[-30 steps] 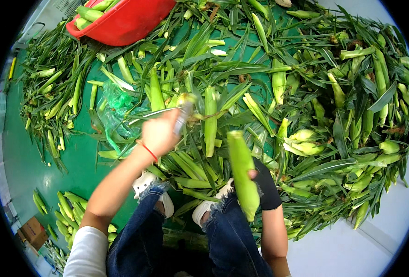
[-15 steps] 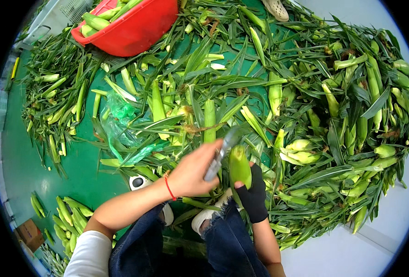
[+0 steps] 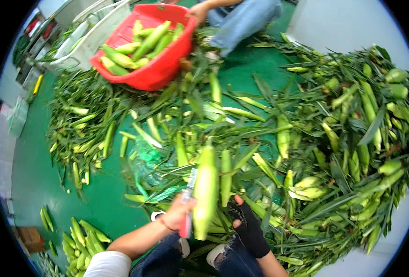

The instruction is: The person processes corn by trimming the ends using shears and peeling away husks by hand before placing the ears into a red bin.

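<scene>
My left hand [image 3: 177, 213] is closed around a knife [image 3: 186, 210] with a red and grey handle, its blade pointing away from me. Against those same fingers stands a pale green ear of corn [image 3: 205, 191] in its husk, upright and slightly blurred. My right hand [image 3: 249, 227], in a black fingerless glove, is apart from the ear, fingers spread and nothing in them. Beneath both hands lie loose corn husks and leaves [image 3: 226, 171].
Another person's hand [image 3: 198, 12] grips the rim of a red tub [image 3: 156, 81] holding several ears. A large heap of leafy corn [image 3: 347, 152] lies at right, a leaf pile [image 3: 82, 120] at left. Ears [image 3: 82, 244] are stacked near left. Green plastic [image 3: 147, 159] lies among husks.
The ear has passed from my right hand to my left, beside the knife, and my right hand has opened. The view has shifted; another person now shows at the red tub.
</scene>
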`<action>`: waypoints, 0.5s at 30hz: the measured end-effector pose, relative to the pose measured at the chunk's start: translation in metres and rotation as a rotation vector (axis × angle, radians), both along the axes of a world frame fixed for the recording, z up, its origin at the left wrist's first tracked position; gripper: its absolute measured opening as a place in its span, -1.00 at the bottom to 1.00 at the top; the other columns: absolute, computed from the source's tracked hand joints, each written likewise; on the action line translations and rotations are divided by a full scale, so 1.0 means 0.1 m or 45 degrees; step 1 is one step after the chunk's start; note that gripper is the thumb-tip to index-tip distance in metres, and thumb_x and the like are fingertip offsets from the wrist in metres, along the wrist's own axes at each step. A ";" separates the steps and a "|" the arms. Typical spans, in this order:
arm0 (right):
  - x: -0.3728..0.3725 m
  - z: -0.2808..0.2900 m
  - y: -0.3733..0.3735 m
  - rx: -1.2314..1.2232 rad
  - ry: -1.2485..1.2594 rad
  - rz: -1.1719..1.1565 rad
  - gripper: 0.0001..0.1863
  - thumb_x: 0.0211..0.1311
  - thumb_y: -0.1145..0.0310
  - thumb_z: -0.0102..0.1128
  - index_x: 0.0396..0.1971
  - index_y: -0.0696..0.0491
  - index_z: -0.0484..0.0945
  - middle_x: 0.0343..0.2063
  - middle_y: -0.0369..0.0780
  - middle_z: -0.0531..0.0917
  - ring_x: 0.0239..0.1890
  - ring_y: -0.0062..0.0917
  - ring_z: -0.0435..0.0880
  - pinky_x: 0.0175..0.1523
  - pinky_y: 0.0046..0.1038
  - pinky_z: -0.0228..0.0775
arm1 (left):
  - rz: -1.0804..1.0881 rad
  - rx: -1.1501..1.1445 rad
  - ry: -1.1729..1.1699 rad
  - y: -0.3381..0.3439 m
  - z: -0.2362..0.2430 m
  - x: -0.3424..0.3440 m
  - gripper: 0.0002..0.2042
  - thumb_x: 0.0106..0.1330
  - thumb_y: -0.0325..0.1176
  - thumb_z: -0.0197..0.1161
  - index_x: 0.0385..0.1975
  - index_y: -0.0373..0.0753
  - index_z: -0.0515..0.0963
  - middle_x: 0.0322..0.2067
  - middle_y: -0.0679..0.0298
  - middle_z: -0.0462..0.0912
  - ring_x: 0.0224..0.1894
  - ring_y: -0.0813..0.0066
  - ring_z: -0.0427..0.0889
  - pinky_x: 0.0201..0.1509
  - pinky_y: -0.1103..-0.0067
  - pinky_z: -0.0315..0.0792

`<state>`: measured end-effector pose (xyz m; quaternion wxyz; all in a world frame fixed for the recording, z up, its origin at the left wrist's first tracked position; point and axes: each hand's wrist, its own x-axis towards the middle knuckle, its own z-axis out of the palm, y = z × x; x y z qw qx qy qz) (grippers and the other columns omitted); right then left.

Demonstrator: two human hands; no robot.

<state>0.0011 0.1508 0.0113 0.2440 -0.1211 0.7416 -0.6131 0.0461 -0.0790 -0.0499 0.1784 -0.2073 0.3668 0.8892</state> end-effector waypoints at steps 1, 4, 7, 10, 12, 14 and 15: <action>-0.02 0.01 0.03 0.016 -0.097 -0.041 -0.32 0.28 0.01 0.01 0.23 0.18 0.17 0.08 -0.13 0.43 0.14 -0.45 0.38 0.24 -0.46 0.12 | 0.107 0.255 -0.033 -0.16 0.22 -0.13 -0.57 0.25 -0.23 0.19 0.07 -0.23 0.31 -0.19 0.24 0.56 -0.18 0.41 0.58 -0.07 0.46 0.49; 0.00 -0.20 0.36 0.009 -0.248 -0.282 -0.50 0.32 0.18 -0.03 0.14 0.19 0.29 -0.02 -0.15 0.50 0.05 -0.46 0.46 0.18 -0.46 0.21 | 0.340 0.089 0.057 -0.57 0.72 -0.64 -0.55 0.28 -0.04 0.05 0.02 -0.25 0.34 -0.22 0.19 0.57 -0.24 0.34 0.60 -0.15 0.43 0.53; 0.12 -0.43 0.53 -0.104 -0.397 -0.443 -0.59 0.32 0.28 -0.03 0.07 0.19 0.33 -0.10 -0.14 0.54 -0.04 -0.49 0.51 0.09 -0.46 0.32 | 0.556 0.081 0.204 -0.80 1.05 -1.02 -0.52 0.31 0.01 -0.02 -0.01 -0.31 0.35 -0.23 0.14 0.55 -0.26 0.31 0.59 -0.18 0.40 0.53; 0.11 -0.41 0.44 0.033 -0.304 -0.330 -0.64 0.31 0.31 -0.03 0.03 0.17 0.38 -0.14 -0.19 0.56 -0.11 -0.54 0.52 0.04 -0.50 0.32 | 0.673 0.072 0.273 -0.81 1.17 -0.99 -0.51 0.31 0.02 -0.03 -0.02 -0.32 0.35 -0.24 0.12 0.53 -0.29 0.27 0.58 -0.23 0.38 0.52; 0.12 -0.38 0.34 0.106 -0.293 -0.239 -0.66 0.28 0.34 0.00 0.01 0.15 0.42 -0.17 -0.23 0.57 -0.13 -0.58 0.51 0.01 -0.53 0.31 | 0.699 0.037 0.197 -0.72 1.14 -0.85 -0.52 0.31 0.02 -0.04 -0.02 -0.30 0.35 -0.25 0.12 0.54 -0.31 0.26 0.59 -0.23 0.35 0.53; 0.09 -0.27 0.26 0.175 -0.304 -0.127 -0.65 0.26 0.36 0.03 0.02 0.14 0.42 -0.18 -0.22 0.57 -0.13 -0.58 0.51 0.00 -0.53 0.32 | 0.686 0.054 0.067 -0.64 0.98 -0.71 -0.53 0.30 0.01 -0.05 -0.04 -0.30 0.36 -0.27 0.12 0.56 -0.32 0.25 0.61 -0.23 0.32 0.55; 0.06 -0.21 0.24 0.209 -0.299 -0.070 -0.65 0.25 0.36 0.04 0.02 0.13 0.42 -0.18 -0.22 0.57 -0.13 -0.58 0.51 0.00 -0.53 0.32 | 0.653 0.102 0.002 -0.62 0.90 -0.64 -0.53 0.30 0.01 -0.04 -0.04 -0.30 0.36 -0.26 0.11 0.56 -0.31 0.23 0.61 -0.22 0.32 0.55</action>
